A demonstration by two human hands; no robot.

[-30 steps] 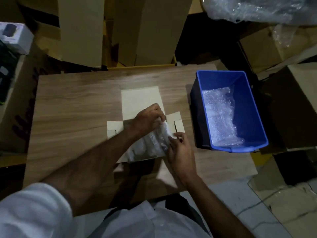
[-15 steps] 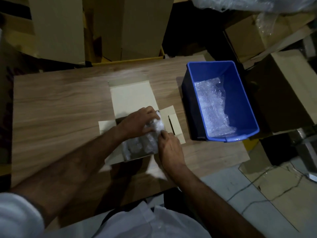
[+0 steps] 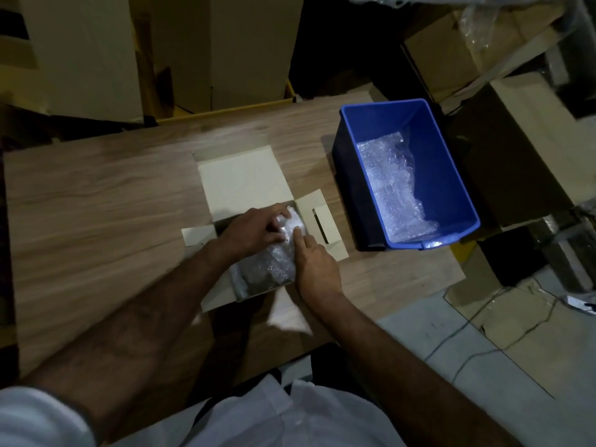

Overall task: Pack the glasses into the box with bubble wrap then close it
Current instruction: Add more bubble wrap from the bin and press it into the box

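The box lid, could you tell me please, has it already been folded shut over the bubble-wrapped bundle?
No, the box lid lies flat and open on the table beyond the bubble-wrapped bundle, which both hands press down.

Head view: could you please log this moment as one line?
left hand: pressing bubble-wrapped bundle | right hand: tucking bundle edge | box: lid open

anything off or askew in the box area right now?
Nothing looks damaged or spilled. The bubble-wrapped bundle lies in the open cardboard box, with its far end bunched up near the rim under the left hand and right hand. The lid flap lies flat and open. Spare wrap sits in the blue bin.
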